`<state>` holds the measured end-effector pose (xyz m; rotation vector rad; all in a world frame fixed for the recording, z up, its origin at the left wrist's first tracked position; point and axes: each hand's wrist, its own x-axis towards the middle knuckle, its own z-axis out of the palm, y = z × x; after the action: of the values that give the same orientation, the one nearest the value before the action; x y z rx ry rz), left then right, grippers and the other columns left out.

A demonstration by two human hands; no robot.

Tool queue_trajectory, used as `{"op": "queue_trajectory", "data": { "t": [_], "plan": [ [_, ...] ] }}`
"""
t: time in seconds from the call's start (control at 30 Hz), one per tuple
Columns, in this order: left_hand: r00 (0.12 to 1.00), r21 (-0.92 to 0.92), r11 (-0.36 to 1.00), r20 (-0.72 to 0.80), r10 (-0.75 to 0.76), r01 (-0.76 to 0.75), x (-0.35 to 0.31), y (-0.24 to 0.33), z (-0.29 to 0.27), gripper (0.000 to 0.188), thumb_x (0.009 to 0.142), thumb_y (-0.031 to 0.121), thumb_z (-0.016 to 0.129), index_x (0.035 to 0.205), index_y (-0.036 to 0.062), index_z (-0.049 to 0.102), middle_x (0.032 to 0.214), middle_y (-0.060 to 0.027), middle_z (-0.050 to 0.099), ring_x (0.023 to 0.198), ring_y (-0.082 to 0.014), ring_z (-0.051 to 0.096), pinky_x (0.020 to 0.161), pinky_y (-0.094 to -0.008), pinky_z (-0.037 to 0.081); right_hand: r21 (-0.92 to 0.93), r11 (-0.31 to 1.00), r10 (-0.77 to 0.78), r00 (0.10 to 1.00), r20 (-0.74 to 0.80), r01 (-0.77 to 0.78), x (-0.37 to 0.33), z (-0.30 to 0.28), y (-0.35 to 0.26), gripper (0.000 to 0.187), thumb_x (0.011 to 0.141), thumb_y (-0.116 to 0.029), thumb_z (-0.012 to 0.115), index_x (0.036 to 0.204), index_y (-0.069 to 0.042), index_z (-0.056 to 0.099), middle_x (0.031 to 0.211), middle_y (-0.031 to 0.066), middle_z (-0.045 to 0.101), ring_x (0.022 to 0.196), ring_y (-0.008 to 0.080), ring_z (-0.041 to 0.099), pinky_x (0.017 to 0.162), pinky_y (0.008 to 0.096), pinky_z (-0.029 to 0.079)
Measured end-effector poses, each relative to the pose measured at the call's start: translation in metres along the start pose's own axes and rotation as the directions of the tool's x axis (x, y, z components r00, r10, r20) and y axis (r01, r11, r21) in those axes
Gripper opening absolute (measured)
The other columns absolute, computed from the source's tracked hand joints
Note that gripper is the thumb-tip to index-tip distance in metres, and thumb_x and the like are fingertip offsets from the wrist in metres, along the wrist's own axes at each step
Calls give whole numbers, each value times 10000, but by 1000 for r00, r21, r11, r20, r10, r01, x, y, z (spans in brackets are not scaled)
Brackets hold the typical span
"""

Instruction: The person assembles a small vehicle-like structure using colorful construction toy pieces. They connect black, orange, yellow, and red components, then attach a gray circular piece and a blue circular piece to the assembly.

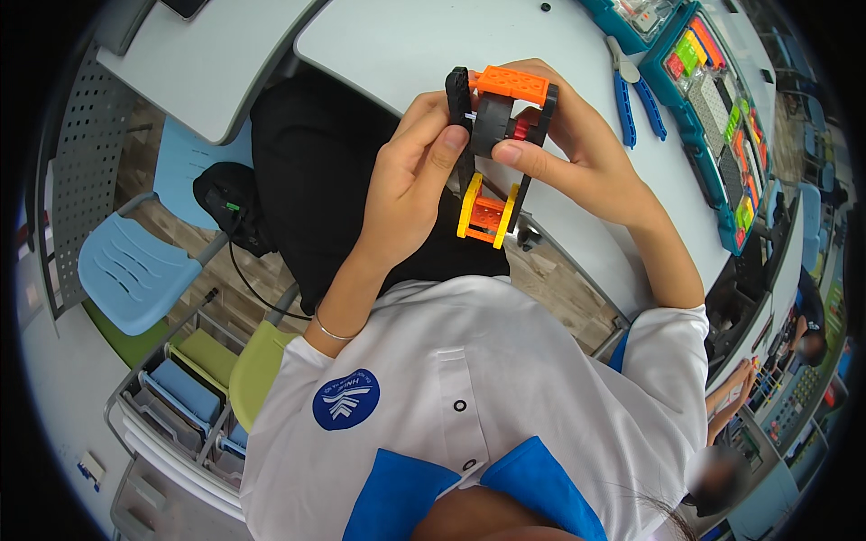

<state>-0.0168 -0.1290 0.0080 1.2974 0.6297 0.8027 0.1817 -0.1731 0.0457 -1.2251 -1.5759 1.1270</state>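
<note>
Between my two hands is a toy brick model (492,117), held up over the near edge of the table. It has black side beams, an orange plate on top, a dark round part in the middle with a bit of red, and a yellow and orange section at its lower end. My left hand (410,171) grips the left black beam, its thumb pressed on the side. My right hand (582,153) wraps the right side, thumb against the dark round part and the other fingers partly hidden behind the model.
Pliers with blue handles (629,95) lie on the white table (397,50). Beside them stands a teal case (713,167) of colourful bricks. A small black piece (546,7) sits at the far edge. Blue chairs (135,270) and a black bag (233,203) are at left; other people are at right.
</note>
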Motion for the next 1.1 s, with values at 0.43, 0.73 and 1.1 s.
{"op": "queue_trajectory", "data": {
  "t": [0.43, 0.73, 1.1],
  "plan": [
    [999, -21, 1000, -35, 17, -17, -1, -4, 1, 355, 1071, 204, 485, 1310, -51, 547, 1191, -83, 578, 1059, -137, 561, 942, -260, 422, -82, 997, -18, 999, -35, 15, 2, 0, -3, 508, 902, -219, 753, 1312, -7, 541, 1269, 100, 534, 1139, 222, 586, 1003, 380, 498],
    [999, -46, 999, -31, 18, -19, -1, -7, 1, 381, 1069, 205, 493, 1342, -59, 526, 1199, -85, 567, 1065, -138, 568, 944, -257, 428, -53, 998, -30, 1000, -8, 30, 2, -2, 1, 487, 900, -200, 754, 1301, -12, 550, 1253, 87, 542, 1153, 208, 581, 1029, 386, 485],
    [999, -27, 1000, -48, 13, -14, -2, -4, 2, 380, 1069, 198, 489, 1355, -50, 525, 1156, -74, 574, 1036, -122, 575, 916, -247, 436, -40, 998, -46, 998, -37, 45, 2, 0, 6, 524, 904, -233, 756, 1321, -17, 527, 1259, 84, 538, 1144, 206, 582, 1012, 382, 491]
  ]
}}
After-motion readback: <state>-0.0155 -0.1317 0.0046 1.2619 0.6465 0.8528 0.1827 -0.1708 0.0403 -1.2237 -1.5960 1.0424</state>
